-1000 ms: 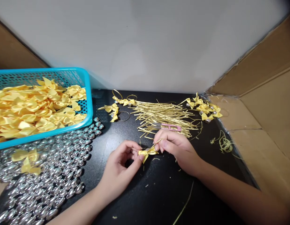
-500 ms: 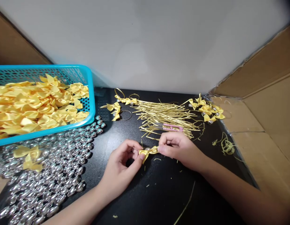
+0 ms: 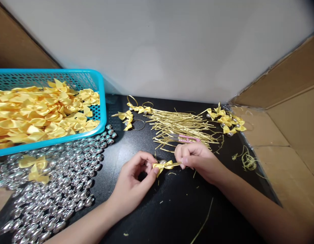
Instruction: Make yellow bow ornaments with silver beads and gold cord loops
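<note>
1. Pinching the left end of a small yellow satin ribbon bow [image 3: 160, 167], the thumb and fingers of our left hand [image 3: 136, 178] hold it in front of us; we cannot tell whether it touches the black worktop [image 3: 146, 217].
2. Our right hand [image 3: 199, 161] has its fingers pressed together on a thin shiny gold cord [image 3: 176, 164] that runs rightward from the bow.
3. Between our hands, a shiny round silver bead [image 3: 163, 162] sits at the bow's upper edge.
4. Beyond our right hand we see a loose pile of gold metallic strips [image 3: 182, 122], with a pink-handled cutting tool [image 3: 189, 139] lying on it.
5. To our left, a turquoise perforated plastic basket [image 3: 102, 112] holds heaped yellow bows [image 3: 40, 112]; many glossy silver oval beads [image 3: 62, 183] spread before it.
</note>
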The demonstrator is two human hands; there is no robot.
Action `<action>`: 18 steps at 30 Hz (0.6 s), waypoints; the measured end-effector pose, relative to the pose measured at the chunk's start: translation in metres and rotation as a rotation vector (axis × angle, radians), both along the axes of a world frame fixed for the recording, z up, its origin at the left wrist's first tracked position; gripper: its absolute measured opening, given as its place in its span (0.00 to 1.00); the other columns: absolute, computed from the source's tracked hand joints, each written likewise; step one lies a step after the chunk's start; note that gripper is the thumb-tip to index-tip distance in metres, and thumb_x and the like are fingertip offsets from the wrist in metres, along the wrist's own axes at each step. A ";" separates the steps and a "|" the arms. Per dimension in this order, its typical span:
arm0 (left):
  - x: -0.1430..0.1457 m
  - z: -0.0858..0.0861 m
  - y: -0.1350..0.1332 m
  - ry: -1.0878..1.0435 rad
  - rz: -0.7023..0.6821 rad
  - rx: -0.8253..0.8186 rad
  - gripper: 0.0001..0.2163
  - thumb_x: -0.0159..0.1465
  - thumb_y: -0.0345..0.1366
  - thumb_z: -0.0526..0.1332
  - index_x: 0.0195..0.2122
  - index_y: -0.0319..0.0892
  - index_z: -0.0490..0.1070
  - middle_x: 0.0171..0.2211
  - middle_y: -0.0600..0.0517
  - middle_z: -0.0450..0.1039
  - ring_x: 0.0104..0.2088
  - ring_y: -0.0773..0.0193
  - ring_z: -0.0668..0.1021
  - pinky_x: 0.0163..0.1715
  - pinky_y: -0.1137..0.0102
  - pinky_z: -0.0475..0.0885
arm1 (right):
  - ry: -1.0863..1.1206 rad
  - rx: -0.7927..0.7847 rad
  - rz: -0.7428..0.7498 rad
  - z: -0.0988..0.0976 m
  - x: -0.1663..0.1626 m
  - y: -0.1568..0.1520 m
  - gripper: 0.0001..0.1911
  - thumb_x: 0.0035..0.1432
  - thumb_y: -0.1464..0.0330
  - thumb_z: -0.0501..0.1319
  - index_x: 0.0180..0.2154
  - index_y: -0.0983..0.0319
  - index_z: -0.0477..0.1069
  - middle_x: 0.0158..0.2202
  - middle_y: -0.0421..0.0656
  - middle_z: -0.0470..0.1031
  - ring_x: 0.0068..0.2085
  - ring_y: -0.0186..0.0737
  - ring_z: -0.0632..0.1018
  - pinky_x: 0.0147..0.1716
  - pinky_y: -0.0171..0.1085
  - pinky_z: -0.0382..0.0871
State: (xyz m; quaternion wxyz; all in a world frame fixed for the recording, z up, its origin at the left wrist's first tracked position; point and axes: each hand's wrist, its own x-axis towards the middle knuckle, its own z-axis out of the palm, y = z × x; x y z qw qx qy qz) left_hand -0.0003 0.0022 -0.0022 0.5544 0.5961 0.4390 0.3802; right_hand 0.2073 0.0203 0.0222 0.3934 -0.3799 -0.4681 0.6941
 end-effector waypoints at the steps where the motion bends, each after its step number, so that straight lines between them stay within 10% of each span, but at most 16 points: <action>1: 0.000 0.000 0.000 0.001 -0.001 0.000 0.02 0.63 0.31 0.60 0.35 0.44 0.67 0.25 0.57 0.66 0.24 0.70 0.68 0.24 0.76 0.66 | 0.014 0.001 -0.001 0.000 0.000 0.000 0.11 0.49 0.71 0.62 0.17 0.62 0.67 0.21 0.37 0.67 0.26 0.34 0.66 0.29 0.36 0.56; 18: 0.000 0.001 0.000 0.020 -0.007 0.003 0.02 0.63 0.32 0.60 0.33 0.43 0.67 0.25 0.57 0.64 0.24 0.69 0.67 0.24 0.75 0.65 | 0.147 -0.072 -0.071 -0.005 0.001 0.000 0.12 0.48 0.71 0.62 0.16 0.61 0.65 0.19 0.37 0.65 0.26 0.34 0.64 0.30 0.37 0.55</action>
